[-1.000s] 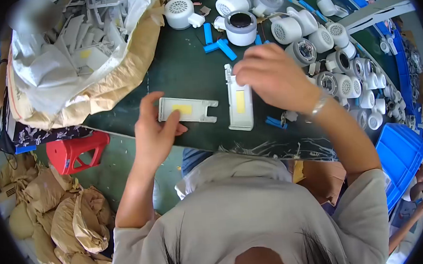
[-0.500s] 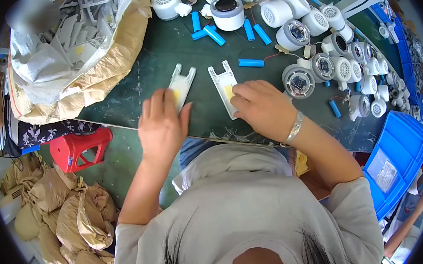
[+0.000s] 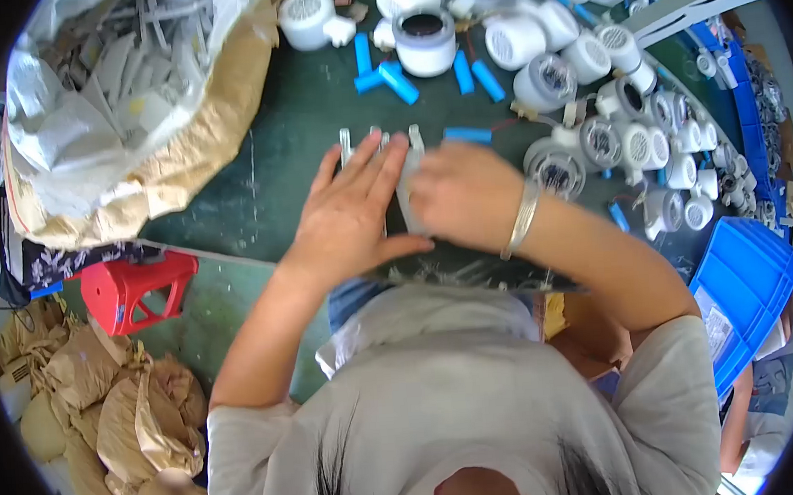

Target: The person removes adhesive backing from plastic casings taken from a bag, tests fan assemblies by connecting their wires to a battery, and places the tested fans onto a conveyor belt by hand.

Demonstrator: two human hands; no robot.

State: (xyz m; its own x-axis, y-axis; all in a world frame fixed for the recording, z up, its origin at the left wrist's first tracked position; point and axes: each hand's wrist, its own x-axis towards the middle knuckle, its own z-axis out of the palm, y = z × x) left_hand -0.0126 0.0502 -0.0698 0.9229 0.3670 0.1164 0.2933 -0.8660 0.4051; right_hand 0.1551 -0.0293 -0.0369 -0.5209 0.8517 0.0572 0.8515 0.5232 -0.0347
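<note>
My left hand [image 3: 348, 214] lies flat, fingers stretched and a little apart, over a white two-pronged plastic part [image 3: 345, 143]. Most of that part is hidden beneath the hand; its prong tips show past the fingers. Close beside it, my right hand [image 3: 468, 190] is blurred, with its fingers curled in over a second white two-pronged plastic part [image 3: 409, 201]. Whatever the right fingertips pinch, if anything, cannot be seen. Blue cylindrical cells [image 3: 468, 135] lie just beyond the right hand, one with a red wire.
White round fan-like housings [image 3: 546, 82] crowd the table's right side. A lined paper sack [image 3: 222, 122] of white plastic scraps stands at left. Blue bin [image 3: 749, 292] at lower right, red stool [image 3: 133, 289] and brown bags [image 3: 141, 412] at lower left. Another person's arm shows at far right.
My left hand has moved right and flattened, and the two white parts are now closer together. My right hand has shifted slightly left, its fingers curled. The view has shifted slightly.
</note>
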